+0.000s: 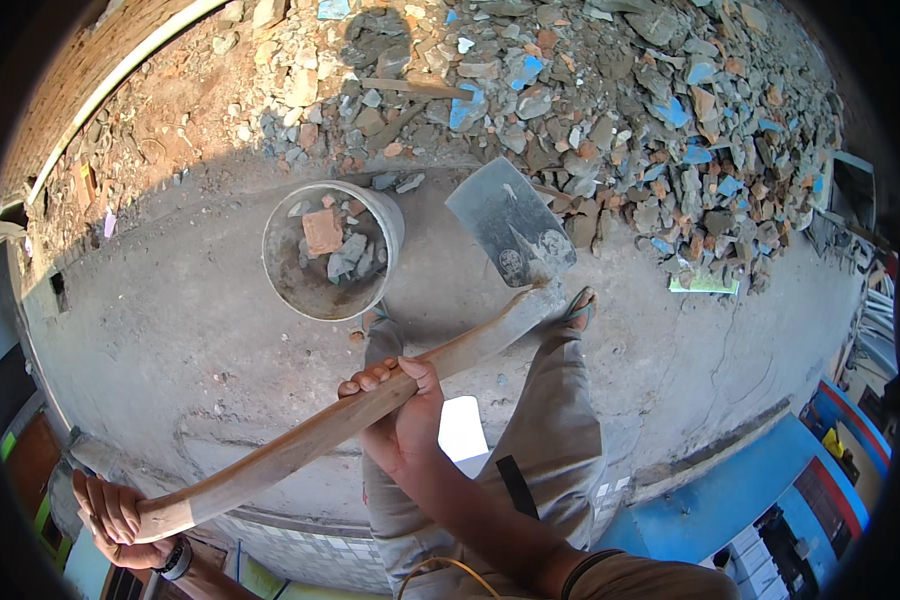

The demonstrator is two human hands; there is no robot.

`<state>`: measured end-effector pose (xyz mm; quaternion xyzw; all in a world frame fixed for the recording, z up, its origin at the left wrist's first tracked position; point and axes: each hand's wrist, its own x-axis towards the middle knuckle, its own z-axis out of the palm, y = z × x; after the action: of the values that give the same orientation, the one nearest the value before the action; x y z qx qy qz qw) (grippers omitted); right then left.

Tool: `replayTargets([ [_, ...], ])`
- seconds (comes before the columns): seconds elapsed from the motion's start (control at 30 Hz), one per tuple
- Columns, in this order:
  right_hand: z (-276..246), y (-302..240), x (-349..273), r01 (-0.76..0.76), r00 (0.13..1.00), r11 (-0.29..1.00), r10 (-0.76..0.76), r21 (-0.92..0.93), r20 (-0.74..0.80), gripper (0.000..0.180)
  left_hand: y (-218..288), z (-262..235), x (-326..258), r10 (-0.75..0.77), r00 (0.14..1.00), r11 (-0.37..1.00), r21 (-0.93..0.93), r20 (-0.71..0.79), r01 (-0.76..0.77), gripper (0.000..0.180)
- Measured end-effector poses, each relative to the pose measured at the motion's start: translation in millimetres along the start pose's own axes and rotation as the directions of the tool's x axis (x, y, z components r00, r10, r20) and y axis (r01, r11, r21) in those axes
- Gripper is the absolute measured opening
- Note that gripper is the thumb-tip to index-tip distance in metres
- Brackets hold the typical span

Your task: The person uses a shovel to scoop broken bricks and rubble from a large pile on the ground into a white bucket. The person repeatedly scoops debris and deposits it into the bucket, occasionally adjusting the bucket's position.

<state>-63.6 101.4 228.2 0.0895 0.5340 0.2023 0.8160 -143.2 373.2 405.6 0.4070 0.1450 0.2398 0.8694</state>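
Head view is looking down on a hoe [440,300] that both hands are gripping; its broad grey metal blade [510,222] is hanging flat side up over the concrete floor [170,330], just right of a bucket [332,250] and at the near edge of a rubble heap [610,110]; its long, slightly curved wooden handle [310,435] is slanting from the blade socket down to the lower left. The right hand [398,415] is wrapping around the middle of the handle, fingers curling over the top and thumb lying along it, so it is closing firmly on the wood; the left hand [118,520] is clutching the butt end at the lower left edge, fingers folding over the end, a watch or band showing at the wrist. The bucket, pale and round, is standing upright on the floor and holding a reddish brick piece [322,230] and several grey stone fragments; it is sitting close to the person's left foot [378,322]. The person's legs in grey-beige trousers [560,430] are standing beneath the handle, and the right foot in a sandal [578,308] is resting just below the blade. The heap of grey, blue and reddish broken pieces is spreading across the top of the picture; a brick wall [80,70] is curving along the upper left.
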Motion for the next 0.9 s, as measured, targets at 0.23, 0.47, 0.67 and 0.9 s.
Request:
replayTargets([
  [0.23, -109.5, -237.0, 47.4, 0.208, 0.976, 0.942, -0.180, 0.265, -0.125, 0.016, -275.8, 160.5, -46.7, -0.463, 0.877, 0.861, 0.298, 0.125, 0.412, 0.040],
  [0.47, -282.0, -400.1, 45.7, 0.097, 0.984, 0.809, 0.010, 0.579, -0.179, 0.020, -513.5, 245.2, -140.4, -0.734, 0.674, 0.606, 0.525, 0.082, 0.597, 0.028],
  [0.67, -271.6, -474.5, 82.3, 0.193, 0.964, 0.801, -0.048, 0.567, -0.261, 0.018, -607.4, 288.6, -135.8, -0.675, 0.735, 0.592, 0.547, -0.065, 0.592, 0.024],
  [0.9, -81.0, -488.7, 204.7, 0.053, 0.993, 0.802, 0.021, 0.595, -0.116, 0.011, -611.1, 354.1, 5.8, -0.482, 0.873, 0.807, 0.424, 0.072, 0.411, 0.015],
])
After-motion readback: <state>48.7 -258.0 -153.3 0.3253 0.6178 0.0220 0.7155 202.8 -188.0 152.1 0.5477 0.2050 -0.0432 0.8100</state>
